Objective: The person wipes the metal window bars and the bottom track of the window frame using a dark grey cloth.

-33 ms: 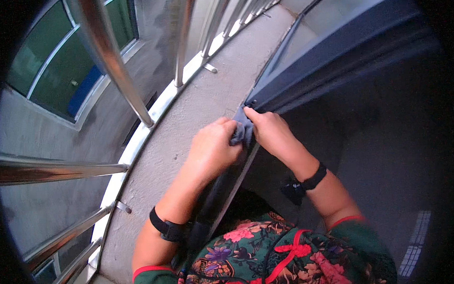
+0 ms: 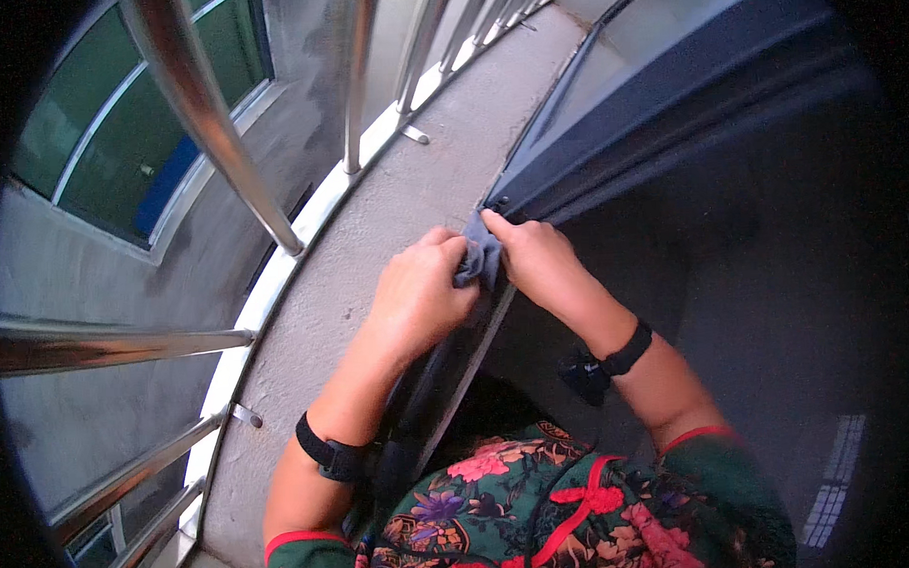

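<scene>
A crumpled grey-blue cloth (image 2: pixel 482 255) is bunched between my two hands, at the corner of a dark window frame (image 2: pixel 590 164). My left hand (image 2: pixel 423 287) is closed around the cloth's near-left part, knuckles up. My right hand (image 2: pixel 542 256) pinches the cloth's other side, its thumb up against the frame's corner; most of its fingers are hidden. Below the hands a dark sill track (image 2: pixel 433 385) runs toward my body. Black straps circle both of my forearms.
Left of the sill lies a rough concrete ledge (image 2: pixel 368 232), edged by a white rail base (image 2: pixel 312 224) with shiny metal bars (image 2: pixel 209 122). Beyond the bars is a lower wall with a green-glass window (image 2: pixel 119 125). A dark surface (image 2: pixel 756 304) spreads to the right.
Both hands keep their grip on the cloth and stay at the frame's corner. The whole view has shifted very slightly.
</scene>
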`<action>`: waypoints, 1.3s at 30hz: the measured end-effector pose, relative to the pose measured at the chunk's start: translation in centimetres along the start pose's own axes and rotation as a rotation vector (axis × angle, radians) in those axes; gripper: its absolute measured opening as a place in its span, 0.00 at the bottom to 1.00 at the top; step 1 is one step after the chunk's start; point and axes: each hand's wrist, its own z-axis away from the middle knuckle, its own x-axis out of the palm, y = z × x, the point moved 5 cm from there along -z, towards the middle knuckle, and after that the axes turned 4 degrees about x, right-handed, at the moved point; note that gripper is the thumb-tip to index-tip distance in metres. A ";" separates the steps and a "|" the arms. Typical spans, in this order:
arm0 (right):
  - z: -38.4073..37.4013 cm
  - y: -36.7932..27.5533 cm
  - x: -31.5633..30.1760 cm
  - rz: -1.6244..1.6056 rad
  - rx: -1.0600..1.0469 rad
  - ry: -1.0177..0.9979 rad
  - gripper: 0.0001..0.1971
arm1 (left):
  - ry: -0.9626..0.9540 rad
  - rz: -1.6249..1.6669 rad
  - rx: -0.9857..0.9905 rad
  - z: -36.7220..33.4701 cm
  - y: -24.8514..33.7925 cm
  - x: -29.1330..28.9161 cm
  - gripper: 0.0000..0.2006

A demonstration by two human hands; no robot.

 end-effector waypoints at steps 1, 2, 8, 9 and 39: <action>-0.1 -0.1 0.2 0.041 0.027 -0.027 0.14 | 0.027 -0.020 0.014 -0.1 0.0 -0.2 0.18; 0.0 0.0 0.3 0.035 0.035 -0.021 0.14 | 0.054 -0.039 0.029 -0.3 0.1 -0.5 0.18; 1.1 0.8 0.9 -0.029 0.033 -0.068 0.27 | -0.138 -0.111 0.056 -1.5 0.7 -0.2 0.17; 1.1 0.6 0.6 -0.062 0.045 -0.084 0.26 | -0.153 -0.110 0.062 -1.5 0.7 -0.2 0.16; 0.1 1.0 0.4 -0.120 -0.014 -0.111 0.19 | -0.236 0.029 0.131 -2.8 -0.2 -0.2 0.19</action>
